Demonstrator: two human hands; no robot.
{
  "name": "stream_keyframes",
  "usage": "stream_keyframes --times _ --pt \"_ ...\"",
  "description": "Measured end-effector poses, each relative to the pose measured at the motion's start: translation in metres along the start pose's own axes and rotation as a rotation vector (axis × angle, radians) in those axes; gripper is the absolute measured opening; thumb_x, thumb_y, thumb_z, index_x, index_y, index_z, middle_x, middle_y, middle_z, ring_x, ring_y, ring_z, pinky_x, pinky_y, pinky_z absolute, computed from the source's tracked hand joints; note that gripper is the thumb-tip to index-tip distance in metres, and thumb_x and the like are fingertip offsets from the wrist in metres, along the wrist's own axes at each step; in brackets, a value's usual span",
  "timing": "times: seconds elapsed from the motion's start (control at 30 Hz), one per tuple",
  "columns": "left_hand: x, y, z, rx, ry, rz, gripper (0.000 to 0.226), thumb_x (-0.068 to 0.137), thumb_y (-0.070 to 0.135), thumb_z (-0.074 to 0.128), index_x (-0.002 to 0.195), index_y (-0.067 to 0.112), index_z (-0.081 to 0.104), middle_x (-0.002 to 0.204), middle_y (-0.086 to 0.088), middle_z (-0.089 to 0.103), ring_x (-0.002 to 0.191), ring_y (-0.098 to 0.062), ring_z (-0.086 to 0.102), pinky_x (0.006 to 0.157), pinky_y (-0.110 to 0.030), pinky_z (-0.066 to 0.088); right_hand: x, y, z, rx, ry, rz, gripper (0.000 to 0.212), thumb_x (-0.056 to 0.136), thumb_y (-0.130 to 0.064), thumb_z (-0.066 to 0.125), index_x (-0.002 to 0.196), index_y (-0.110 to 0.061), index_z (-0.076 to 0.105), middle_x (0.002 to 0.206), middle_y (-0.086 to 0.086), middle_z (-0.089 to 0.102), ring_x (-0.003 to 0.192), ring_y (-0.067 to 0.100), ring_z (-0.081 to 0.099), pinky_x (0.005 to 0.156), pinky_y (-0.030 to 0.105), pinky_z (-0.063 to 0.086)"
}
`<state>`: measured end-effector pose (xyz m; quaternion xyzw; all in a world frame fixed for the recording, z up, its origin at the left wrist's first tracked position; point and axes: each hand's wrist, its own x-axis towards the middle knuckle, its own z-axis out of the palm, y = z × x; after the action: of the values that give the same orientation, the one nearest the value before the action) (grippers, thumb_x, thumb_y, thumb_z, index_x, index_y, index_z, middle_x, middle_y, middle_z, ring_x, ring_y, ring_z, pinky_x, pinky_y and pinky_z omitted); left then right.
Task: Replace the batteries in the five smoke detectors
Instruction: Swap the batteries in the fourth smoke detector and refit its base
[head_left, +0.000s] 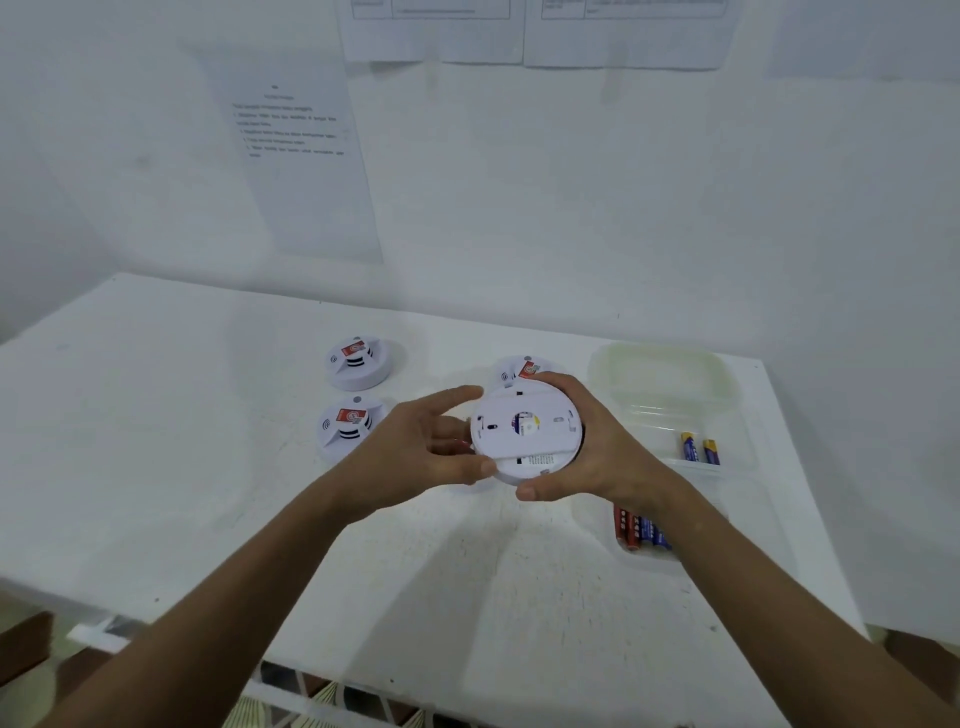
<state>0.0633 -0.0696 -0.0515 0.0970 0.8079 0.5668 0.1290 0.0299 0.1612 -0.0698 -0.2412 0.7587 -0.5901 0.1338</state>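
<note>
Above the table, I clamp the smoke detector back-up between my right hand and left hand, so I can reach its battery cover.

The right hand and the held smoke detector hide most of a rear detector, leaving only its top edge visible. The right forearm covers part of the near batteries, so their count cannot be told. Text on the wall sheet is too blurred to read. The upper papers are cut off by the top edge.
</note>
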Motion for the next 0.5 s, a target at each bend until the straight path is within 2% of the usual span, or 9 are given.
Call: stream_keyframes --times 0.07,0.2,0.27,0.33,0.37,0.5 --pt "-0.002 -0.001 -0.003 -0.025 0.022 0.005 0.07 0.075 0.014 0.081 0.134 0.031 0.049 0.105 0.005 0.074 0.096 -0.014 0.071 0.087 -0.031 0.057 0.003 0.0 0.005 -0.064 0.012 0.022 0.099 0.053 -0.005 0.095 0.135 -0.023 0.042 0.125 -0.016 0.055 0.117 0.002 0.054 0.088 0.021 0.052" --pt "-0.003 -0.001 -0.014 -0.051 0.079 0.01 0.067 0.075 0.012 0.08 0.135 0.026 0.052 0.102 0.003 0.074 0.089 -0.017 0.071 0.081 -0.033 0.059 0.013 -0.004 0.012 -0.368 0.039 0.008 0.102 0.051 -0.035 0.096 0.133 -0.039 0.034 0.132 -0.02 0.038 0.118 0.005 0.044 0.096 0.027 0.047" --pt "-0.004 0.0 -0.019 -0.052 0.082 0.039 0.063 0.077 0.013 0.078 0.134 0.024 0.053 0.103 0.004 0.074 0.093 -0.016 0.07 0.085 -0.032 0.057 0.016 -0.006 0.014 -0.431 0.0 -0.007 0.106 0.054 -0.042 0.09 0.141 -0.037 0.03 0.137 -0.02 0.032 0.12 0.008 0.04 0.095 0.023 0.044" --pt "-0.006 0.001 -0.023 -0.086 0.09 0.062 0.058 0.078 0.011 0.076 0.13 0.025 0.055 0.105 0.006 0.073 0.095 -0.014 0.069 0.087 -0.028 0.056 0.02 -0.008 0.016 -0.428 -0.041 -0.018 0.107 0.056 -0.04 0.088 0.144 -0.036 0.028 0.136 -0.019 0.035 0.117 0.007 0.044 0.088 0.012 0.043" --pt "-0.006 0.0 -0.025 -0.096 0.095 0.071 0.056 0.078 0.012 0.076 0.128 0.027 0.056 0.107 0.007 0.072 0.096 -0.014 0.068 0.086 -0.027 0.056 0.021 -0.007 0.018 -0.395 -0.057 -0.011 0.104 0.058 -0.034 0.09 0.142 -0.037 0.029 0.134 -0.017 0.039 0.114 0.009 0.048 0.086 0.012 0.047" --pt "-0.008 -0.007 -0.032 -0.002 0.081 0.069 0.066 0.074 0.021 0.081 0.13 0.037 0.052 0.121 0.014 0.063 0.106 -0.01 0.064 0.084 -0.025 0.056 0.022 -0.008 0.023 -0.12 -0.082 0.027 0.093 0.061 -0.01 0.087 0.133 -0.033 0.033 0.124 -0.014 0.051 0.112 0.01 0.058 0.091 0.027 0.055"
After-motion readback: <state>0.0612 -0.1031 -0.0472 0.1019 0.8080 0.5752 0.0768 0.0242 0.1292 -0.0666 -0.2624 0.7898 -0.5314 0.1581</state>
